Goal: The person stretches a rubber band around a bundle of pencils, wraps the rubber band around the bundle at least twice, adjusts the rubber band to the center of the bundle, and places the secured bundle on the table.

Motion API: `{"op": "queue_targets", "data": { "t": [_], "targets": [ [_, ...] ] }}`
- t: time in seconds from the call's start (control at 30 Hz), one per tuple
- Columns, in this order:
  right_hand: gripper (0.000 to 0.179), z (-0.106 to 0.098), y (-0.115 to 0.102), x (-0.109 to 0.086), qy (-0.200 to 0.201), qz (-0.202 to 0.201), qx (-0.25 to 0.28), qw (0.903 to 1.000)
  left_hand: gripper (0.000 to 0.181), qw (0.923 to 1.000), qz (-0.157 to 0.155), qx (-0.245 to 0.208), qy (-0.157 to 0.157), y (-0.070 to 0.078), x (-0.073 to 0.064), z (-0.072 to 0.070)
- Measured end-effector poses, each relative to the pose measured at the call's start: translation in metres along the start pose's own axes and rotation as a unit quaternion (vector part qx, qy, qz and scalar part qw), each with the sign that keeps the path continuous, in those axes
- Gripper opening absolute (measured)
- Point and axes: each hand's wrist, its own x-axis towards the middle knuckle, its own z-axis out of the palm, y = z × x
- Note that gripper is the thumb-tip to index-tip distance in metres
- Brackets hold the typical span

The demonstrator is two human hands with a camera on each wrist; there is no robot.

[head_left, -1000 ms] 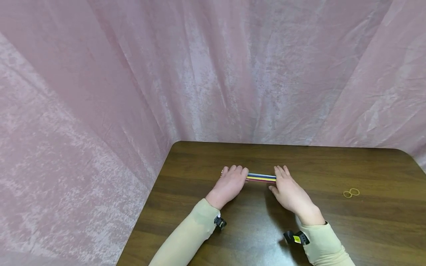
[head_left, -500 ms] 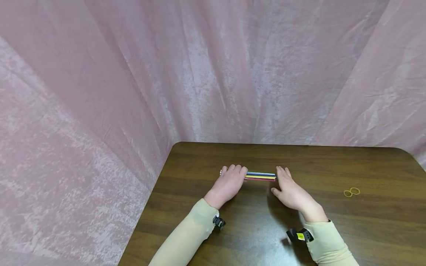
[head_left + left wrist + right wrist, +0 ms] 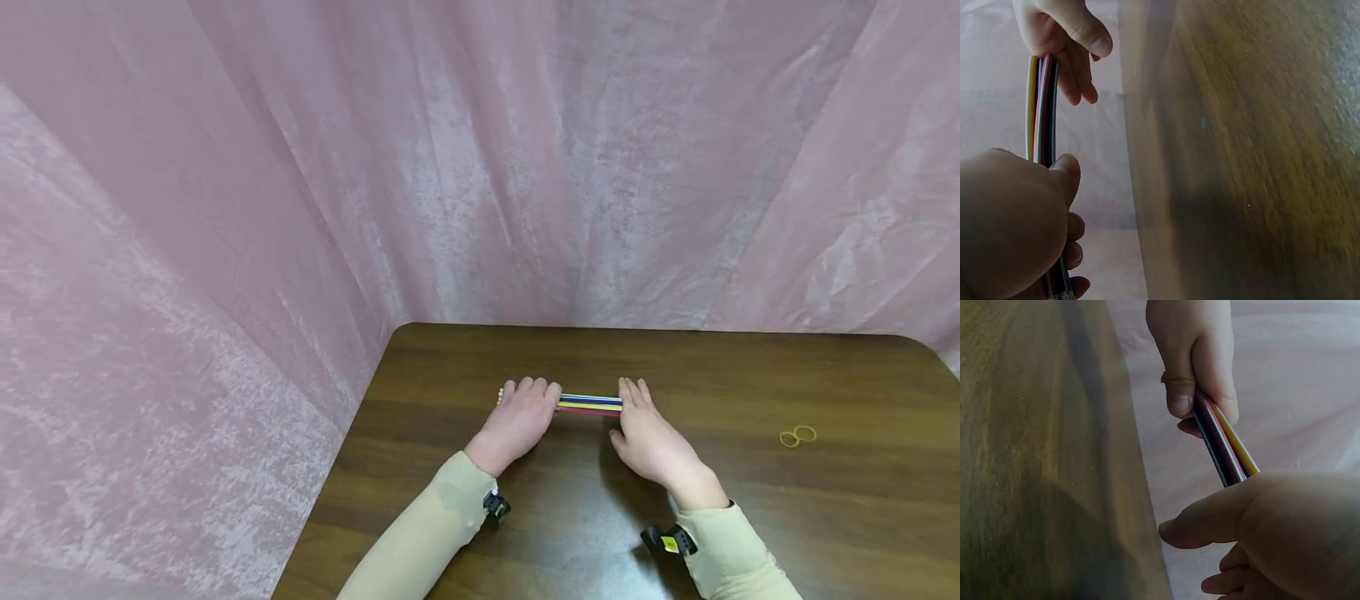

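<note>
Several pencils (image 3: 591,405) sit in one bundle above the table (image 3: 450,358), gripped by the left hand (image 3: 519,423), its fingers and thumb curled round them; their pale ends poke out past its left side. Half a second ago the right hand (image 3: 654,437) stood just off their right ends, leaving a narrow gap; now that gap is gone and its palm meets those ends. The right hand's fingers are extended, gripping nothing. The left hand's hold looks the same as before. Two bands (image 3: 797,437) lie touching on the table, well to the right, unmoved.
</note>
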Motion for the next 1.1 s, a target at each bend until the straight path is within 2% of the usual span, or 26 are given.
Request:
{"op": "queue_targets", "data": {
  "t": [0.13, 0.27, 0.33, 0.5, 0.63, 0.73, 0.9, 1.0, 1.1],
  "targets": [
    [0.079, -0.001, 0.004, 0.003, -0.009, 0.002, 0.056, 0.9984, 0.006, 0.9998, 0.007, -0.020, -0.001, -0.001, 0.002, -0.002],
    [0.080, -0.007, 0.016, 0.002, -0.014, 0.010, 0.142, 0.9897, 0.009, 0.9990, 0.006, -0.044, 0.002, 0.001, 0.007, -0.007],
    [0.079, -0.010, 0.020, 0.000, -0.015, 0.016, 0.165, 0.9861, 0.013, 0.9989, 0.004, -0.045, 0.009, 0.001, 0.010, -0.008],
    [0.080, -0.011, 0.018, 0.000, -0.014, 0.021, 0.162, 0.9865, 0.021, 0.9988, 0.007, -0.044, 0.022, 0.002, 0.014, -0.009],
    [0.081, -0.008, 0.016, -0.001, -0.011, 0.017, 0.147, 0.9889, 0.022, 0.9984, 0.017, -0.052, 0.014, 0.003, 0.014, -0.006],
    [0.078, -0.012, 0.023, -0.004, 0.002, 0.006, 0.141, 0.9899, 0.022, 0.9983, 0.017, -0.054, 0.007, 0.001, 0.013, -0.004],
    [0.055, -0.032, 0.053, -0.014, 0.068, -0.025, 0.108, 0.9915, 0.021, 0.9977, 0.016, -0.066, -0.004, -0.005, 0.012, -0.003],
    [0.037, -0.048, 0.086, -0.026, 0.111, -0.031, 0.084, 0.9898, 0.023, 0.9953, 0.019, -0.094, -0.015, -0.009, 0.008, -0.002],
    [0.025, -0.067, 0.128, -0.043, 0.147, -0.018, 0.070, 0.9866, 0.022, 0.9924, 0.017, -0.118, -0.029, -0.012, 0.005, 0.001]
  ]
}}
